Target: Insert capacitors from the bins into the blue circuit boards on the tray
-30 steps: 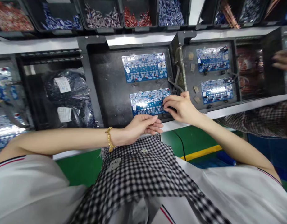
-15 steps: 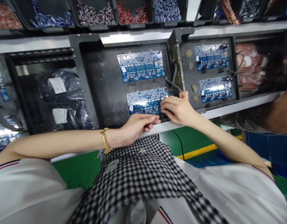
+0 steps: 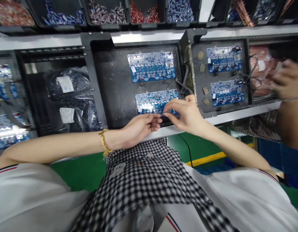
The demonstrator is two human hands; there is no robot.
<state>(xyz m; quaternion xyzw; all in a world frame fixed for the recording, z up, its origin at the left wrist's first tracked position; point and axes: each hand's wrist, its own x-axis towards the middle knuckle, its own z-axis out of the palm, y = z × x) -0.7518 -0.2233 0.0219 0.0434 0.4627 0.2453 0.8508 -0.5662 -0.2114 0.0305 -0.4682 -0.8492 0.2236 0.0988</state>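
My right hand (image 3: 184, 111) pinches thumb and forefinger together over the near edge of the lower blue circuit board (image 3: 155, 100). Whatever is between those fingertips is too small to name. My left hand (image 3: 141, 127) lies palm turned inward at the tray's front edge, its fingers loosely curled and its fingertips meeting those of the right hand; I cannot make out what it holds. Behind it, a second blue circuit board (image 3: 152, 66) rests in the same black tray (image 3: 112, 83). A grey ribbon cable (image 3: 185, 77) lies beside the boards, near my right hand.
Bins of small components (image 3: 110, 14) line the back. To the left are dark plastic bags (image 3: 74, 83) with white labels. Another tray (image 3: 199, 87) on the right holds two more boards. A co-worker's blurred hand (image 3: 288, 80) hovers over reddish bags (image 3: 261, 69) at far right.
My right fingertips have come away from the board's right part, leftward to meet my left fingertips. The co-worker's hand has entered further at right. The view has shifted slightly.
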